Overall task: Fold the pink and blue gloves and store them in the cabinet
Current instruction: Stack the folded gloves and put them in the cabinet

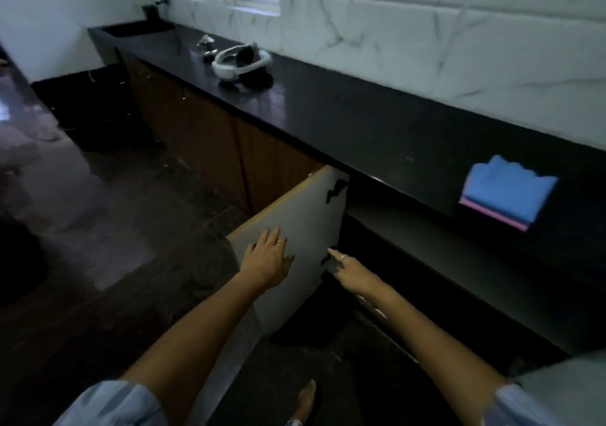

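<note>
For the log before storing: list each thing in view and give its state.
Gloves: folded, stacked blue on pink, on the counter.
Cabinet door: swung open.
Left hand: flat against the door, fingers straight.
Right hand: finger pointing at the door's lower hinge, holding nothing.
Headset: lying on the counter.

L hand (269,258) flat on cabinet door (301,215) — gloves (508,192) on counter (360,114).

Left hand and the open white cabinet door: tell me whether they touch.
Cannot tell. In the head view the left hand lies spread over the white cabinet door, but no contact line or gap shows plainly.
</note>
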A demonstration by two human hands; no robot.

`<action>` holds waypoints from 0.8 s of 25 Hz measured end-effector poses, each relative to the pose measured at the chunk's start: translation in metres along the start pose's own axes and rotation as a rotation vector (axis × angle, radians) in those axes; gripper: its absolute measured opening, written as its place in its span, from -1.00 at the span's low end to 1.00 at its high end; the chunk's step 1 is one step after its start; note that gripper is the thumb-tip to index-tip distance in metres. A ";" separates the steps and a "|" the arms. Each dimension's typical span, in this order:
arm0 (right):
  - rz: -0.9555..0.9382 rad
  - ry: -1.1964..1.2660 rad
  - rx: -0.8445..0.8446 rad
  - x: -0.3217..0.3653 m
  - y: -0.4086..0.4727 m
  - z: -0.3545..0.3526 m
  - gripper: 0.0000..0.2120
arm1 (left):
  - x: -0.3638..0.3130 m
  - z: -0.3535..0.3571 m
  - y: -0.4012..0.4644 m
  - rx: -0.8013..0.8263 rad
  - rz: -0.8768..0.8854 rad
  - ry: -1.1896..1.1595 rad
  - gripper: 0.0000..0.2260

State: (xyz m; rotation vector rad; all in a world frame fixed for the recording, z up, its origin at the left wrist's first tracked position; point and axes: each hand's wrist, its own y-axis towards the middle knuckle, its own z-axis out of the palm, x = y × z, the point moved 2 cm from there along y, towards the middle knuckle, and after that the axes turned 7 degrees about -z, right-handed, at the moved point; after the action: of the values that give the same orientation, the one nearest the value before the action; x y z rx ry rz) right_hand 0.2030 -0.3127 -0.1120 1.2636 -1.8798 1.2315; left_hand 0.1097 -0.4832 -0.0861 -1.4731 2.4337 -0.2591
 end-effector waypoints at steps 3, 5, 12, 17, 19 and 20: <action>0.029 0.004 -0.183 -0.021 -0.055 -0.061 -0.37 | -0.080 -0.018 0.003 0.031 0.124 -0.058 -0.50; 0.049 -0.006 -0.317 -0.032 -0.085 -0.096 -0.37 | -0.138 -0.029 -0.001 0.013 0.206 -0.122 -0.54; 0.067 0.201 -0.746 -0.064 -0.129 -0.197 -0.43 | -0.272 -0.048 0.006 0.062 0.362 -0.361 -0.61; 0.188 0.476 -1.107 -0.092 -0.131 -0.270 -0.60 | -0.321 -0.053 0.066 0.188 0.242 -0.597 -0.55; 0.278 0.588 -1.065 -0.103 -0.122 -0.289 -0.66 | -0.337 -0.055 0.097 0.240 0.185 -0.664 -0.50; 0.325 0.647 -1.042 -0.111 -0.109 -0.305 -0.58 | -0.351 -0.054 0.124 0.264 0.146 -0.689 -0.48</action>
State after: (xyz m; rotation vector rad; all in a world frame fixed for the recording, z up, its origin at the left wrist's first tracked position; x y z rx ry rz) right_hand 0.3341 -0.0069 -0.0325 -0.0032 -1.7998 0.4955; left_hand 0.1425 -0.1146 -0.0201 -1.0368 1.8512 -0.0258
